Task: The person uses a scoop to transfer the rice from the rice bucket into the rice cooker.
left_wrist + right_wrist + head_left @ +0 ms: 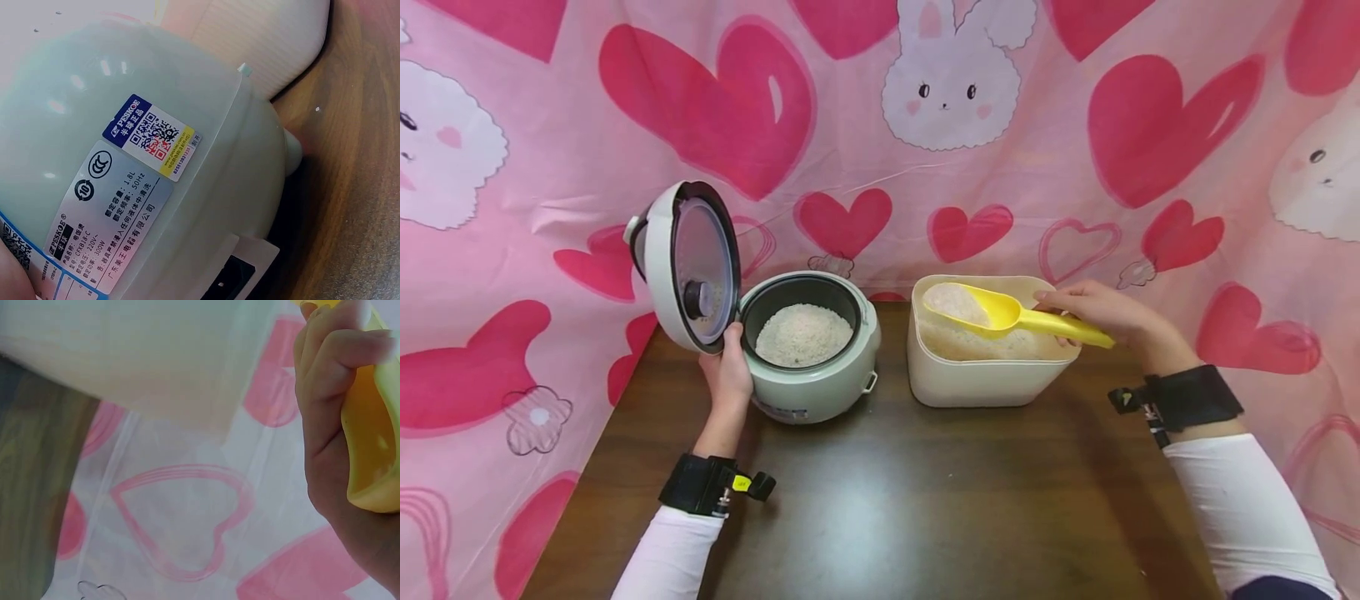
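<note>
A pale green rice cooker (812, 392) stands on the table with its lid (658, 267) raised, and white rice (805, 335) lies in its dark inner pot. My left hand (730, 379) holds the lid's lower edge beside the hinge, the thumb in front; the other fingers are mostly hidden. In the left wrist view, the cooker's labelled side (206, 206) fills much of the frame. My right hand (1093, 310) grips the handle of a yellow scoop (1000, 312). Rice fills the scoop's bowl, which is above a cream bin (977, 385) that also contains rice.
The brown wooden table (880, 508) extends in front of the cooker and the bin, which stand side by side with a narrow gap. A pink cloth (865, 142) with hearts and rabbits hangs behind and at both sides. A power socket (234, 278) shows on the cooker's side.
</note>
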Available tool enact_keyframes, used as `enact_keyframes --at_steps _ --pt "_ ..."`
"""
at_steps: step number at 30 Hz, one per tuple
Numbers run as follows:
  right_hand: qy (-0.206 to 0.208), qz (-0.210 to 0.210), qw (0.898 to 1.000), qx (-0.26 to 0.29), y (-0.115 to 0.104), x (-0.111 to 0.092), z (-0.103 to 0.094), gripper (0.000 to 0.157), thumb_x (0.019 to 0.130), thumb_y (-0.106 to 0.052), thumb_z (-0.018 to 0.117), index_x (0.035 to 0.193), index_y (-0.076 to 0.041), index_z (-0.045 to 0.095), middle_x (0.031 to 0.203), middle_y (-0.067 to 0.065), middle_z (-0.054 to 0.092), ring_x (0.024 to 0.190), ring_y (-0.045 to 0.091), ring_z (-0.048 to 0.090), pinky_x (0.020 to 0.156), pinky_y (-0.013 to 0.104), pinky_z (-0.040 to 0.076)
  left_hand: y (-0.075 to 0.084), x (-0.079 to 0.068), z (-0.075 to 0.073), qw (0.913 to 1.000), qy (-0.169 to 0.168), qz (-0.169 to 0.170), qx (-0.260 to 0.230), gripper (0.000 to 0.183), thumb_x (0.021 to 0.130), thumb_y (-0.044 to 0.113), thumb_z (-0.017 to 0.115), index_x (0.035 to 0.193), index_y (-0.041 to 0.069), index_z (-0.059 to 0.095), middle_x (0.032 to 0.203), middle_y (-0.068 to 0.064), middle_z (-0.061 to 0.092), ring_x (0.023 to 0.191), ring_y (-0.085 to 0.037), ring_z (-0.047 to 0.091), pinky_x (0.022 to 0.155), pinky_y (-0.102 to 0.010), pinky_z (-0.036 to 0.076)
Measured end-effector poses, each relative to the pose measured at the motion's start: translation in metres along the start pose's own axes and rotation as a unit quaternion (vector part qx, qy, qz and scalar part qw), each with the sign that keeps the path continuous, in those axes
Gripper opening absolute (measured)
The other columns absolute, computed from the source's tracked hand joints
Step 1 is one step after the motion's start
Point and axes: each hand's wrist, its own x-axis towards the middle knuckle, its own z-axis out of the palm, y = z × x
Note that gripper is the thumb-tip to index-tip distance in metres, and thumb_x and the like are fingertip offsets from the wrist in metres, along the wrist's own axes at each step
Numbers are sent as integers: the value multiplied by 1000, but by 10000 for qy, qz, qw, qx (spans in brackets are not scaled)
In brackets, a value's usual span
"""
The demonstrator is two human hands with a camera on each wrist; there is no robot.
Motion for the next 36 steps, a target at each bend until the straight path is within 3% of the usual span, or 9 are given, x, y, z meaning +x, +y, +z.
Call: enact_keyframes --at_steps 8,12,17,23,29,36 --pt "-161 -427 9989 57 -42 22 7 42 109 -34 52 115 2 74 74 15 68 58 26 60 53 31 51 -2 1 -3 10000 10 61 -14 45 96 27 61 131 -1 64 130 -14 65 114 -13 55 108 -25 38" --pt "-272 -453 9986 5 -71 38 17 40 106 -37 58 108 -3 77 74 15 67 59 26 61 54 31 50 -5 -1 -2 10000 -40 4 14 46 97 27 60 133 -1 63 133 -16 64 116 -16 55 110 -27 38" --pt "-555 -527 9948 -671 -110 54 31 35 100 -39 68 101 -6 79 77 14 67 64 29 64 59 32 52 -7 -4 0 9998 -120 50 178 46 97 29 59 131 0 64 130 -15 65 113 -13 55 108 -28 39" --pt "-959 -735 9808 -1529 -152 63 53 26 98 -29 73 111 -8 79 86 9 70 71 28 65 65 33 55 -6 -3 0 9997 -132 113 179 46 97 30 59 132 0 64 131 -14 65 113 -11 54 108 -29 38" --pt "-744 -771 9734 -2025 -182 64 74 24 96 -24 74 112 -6 79 90 7 72 72 24 68 63 31 56 -2 0 -1 9994 -243 86 243 49 98 34 58 135 1 61 134 -13 63 119 -15 53 111 -30 36" --pt "-555 -870 9659 -2375 -198 63 93 25 93 -17 71 114 -4 77 92 9 74 71 22 69 64 31 58 -1 2 -3 9994 -232 88 223 49 98 34 59 134 1 61 134 -13 64 116 -12 52 111 -30 36"
